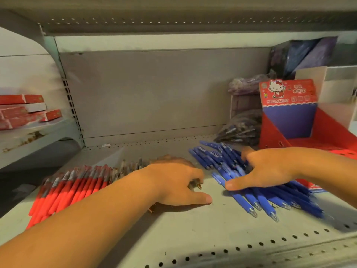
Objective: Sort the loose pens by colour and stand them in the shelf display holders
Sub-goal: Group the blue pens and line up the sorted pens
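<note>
While the right hand (pixel 270 167) sits spread open over the blue pens (pixel 260 198), scoop a tidy bunch, tips aligned, for the red holder (pixel 274 136) just beside. Left hand (pixel 173 180) covers some darker pens (pixel 197 185); can't tell if it's gripping.

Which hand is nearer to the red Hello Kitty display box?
Right. The right hand rests on the blue pens just left of the display box; the left hand lies farther left, between the blue pens and the red pens.
</note>
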A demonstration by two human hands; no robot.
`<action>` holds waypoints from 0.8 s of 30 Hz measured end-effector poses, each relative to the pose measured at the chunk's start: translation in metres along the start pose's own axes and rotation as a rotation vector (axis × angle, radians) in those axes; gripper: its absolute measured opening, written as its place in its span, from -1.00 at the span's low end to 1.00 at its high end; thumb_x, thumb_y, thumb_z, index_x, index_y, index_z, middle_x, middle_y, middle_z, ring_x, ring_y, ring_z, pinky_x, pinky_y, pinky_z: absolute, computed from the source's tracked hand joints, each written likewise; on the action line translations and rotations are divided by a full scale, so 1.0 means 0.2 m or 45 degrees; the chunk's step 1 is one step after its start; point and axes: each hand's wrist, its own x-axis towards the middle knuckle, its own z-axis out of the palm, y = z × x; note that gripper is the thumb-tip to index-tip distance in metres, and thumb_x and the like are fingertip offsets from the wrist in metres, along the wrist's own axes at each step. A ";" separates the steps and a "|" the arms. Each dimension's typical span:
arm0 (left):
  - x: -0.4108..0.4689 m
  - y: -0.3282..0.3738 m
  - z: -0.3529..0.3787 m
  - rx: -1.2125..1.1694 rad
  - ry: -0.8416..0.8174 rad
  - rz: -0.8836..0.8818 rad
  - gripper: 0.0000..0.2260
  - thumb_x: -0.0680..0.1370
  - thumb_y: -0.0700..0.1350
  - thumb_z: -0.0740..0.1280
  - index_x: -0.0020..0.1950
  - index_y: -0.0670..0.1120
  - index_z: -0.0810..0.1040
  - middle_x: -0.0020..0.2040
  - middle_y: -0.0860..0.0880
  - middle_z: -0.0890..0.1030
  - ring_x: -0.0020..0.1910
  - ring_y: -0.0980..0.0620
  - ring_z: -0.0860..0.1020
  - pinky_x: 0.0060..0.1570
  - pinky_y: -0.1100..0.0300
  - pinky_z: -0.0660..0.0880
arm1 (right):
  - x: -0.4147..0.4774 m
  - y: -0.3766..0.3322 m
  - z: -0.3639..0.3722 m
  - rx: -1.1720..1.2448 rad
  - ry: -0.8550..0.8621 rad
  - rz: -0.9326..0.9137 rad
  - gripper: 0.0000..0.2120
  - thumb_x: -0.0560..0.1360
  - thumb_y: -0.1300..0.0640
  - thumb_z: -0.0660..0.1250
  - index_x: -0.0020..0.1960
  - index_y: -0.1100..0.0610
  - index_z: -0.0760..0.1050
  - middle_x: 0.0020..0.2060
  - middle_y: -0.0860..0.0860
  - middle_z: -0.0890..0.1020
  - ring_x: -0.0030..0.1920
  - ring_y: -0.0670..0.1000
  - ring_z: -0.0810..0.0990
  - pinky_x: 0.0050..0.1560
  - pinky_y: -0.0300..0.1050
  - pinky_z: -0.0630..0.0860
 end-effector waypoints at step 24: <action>0.10 0.00 -0.05 -0.317 -0.050 -0.161 -0.87 0.55 0.04 0.34 0.00 0.03 0.61 0.03 0.02 0.59 -0.02 0.02 0.55 0.04 0.04 0.55 | 0.12 -0.08 0.04 0.371 -0.060 -0.120 -0.50 0.38 0.12 0.34 0.25 0.22 0.28 -0.41 0.07 0.50 -0.50 0.01 0.41 -0.49 -0.19 0.32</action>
